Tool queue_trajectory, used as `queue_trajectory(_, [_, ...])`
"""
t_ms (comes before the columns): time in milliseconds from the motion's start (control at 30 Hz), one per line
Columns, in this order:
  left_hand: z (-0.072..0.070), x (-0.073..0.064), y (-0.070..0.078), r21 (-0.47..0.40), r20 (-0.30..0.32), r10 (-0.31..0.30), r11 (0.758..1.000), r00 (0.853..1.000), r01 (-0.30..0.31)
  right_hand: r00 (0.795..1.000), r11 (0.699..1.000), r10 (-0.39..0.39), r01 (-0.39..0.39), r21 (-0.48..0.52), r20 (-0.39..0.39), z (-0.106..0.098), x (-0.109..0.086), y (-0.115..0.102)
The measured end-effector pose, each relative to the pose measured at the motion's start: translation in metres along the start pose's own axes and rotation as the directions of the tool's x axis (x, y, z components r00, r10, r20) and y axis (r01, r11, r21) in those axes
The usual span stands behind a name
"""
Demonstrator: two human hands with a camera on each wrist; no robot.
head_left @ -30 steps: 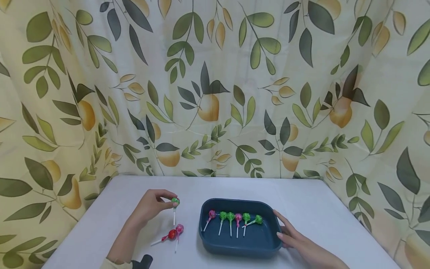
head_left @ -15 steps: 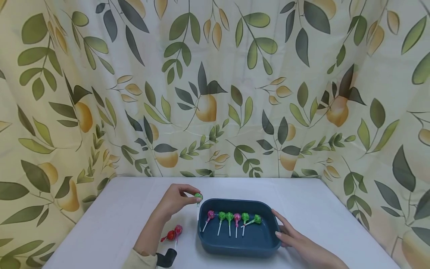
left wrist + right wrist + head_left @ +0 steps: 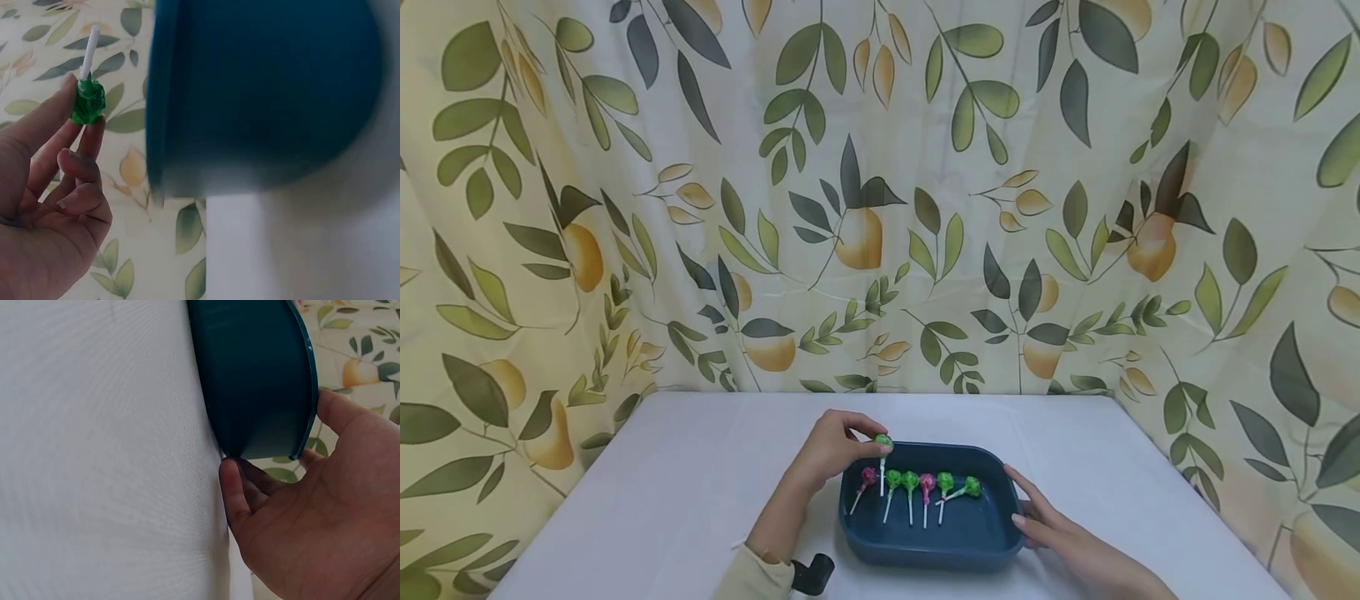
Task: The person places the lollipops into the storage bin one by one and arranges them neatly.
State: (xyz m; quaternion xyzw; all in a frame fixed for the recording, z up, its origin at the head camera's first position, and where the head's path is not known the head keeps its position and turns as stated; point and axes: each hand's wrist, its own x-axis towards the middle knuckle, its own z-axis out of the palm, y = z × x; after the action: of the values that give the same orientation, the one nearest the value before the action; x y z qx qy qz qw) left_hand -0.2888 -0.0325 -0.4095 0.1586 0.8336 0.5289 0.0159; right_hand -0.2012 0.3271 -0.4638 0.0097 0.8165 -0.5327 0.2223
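Note:
My left hand (image 3: 835, 450) pinches a green lollipop (image 3: 883, 442) by its wrapped head, with thumb and fingertips. Its white stick hangs down over the back left of a dark blue box (image 3: 925, 550); in the left wrist view that stick points up. Inside the box lie several lollipops in a row, among them a pink one (image 3: 868, 476) at the left and a green one (image 3: 973, 486) tilted across its neighbour's stick at the right. My right hand (image 3: 1052, 533) holds the box's right end, thumb at the rim (image 3: 314, 381) and fingers against the side.
A white table (image 3: 700, 467) carries the box, with a leaf-and-fruit patterned curtain (image 3: 880, 208) behind it. A black device (image 3: 812, 575) is strapped at my left wrist. Left of the forearm a white stick end (image 3: 737, 546) pokes out.
My left hand has carried the green lollipop rightward, from the table left of the box to over its back left. The forearm now covers the red and pink lollipops. My right hand stays put.

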Motion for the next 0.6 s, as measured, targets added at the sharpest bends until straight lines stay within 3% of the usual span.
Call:
queue_trajectory(300, [0.023,0.003,0.007,-0.020,0.030,0.025,0.999,0.999,-0.025,1.000,1.000,-0.015,0.015,-0.008,0.009,0.000,-0.001,0.000])
queue_trajectory(600, [0.056,0.009,0.010,-0.022,0.053,0.062,0.998,0.997,-0.061,1.000,1.000,-0.008,0.008,-0.019,-0.005,0.000,0.000,0.000])
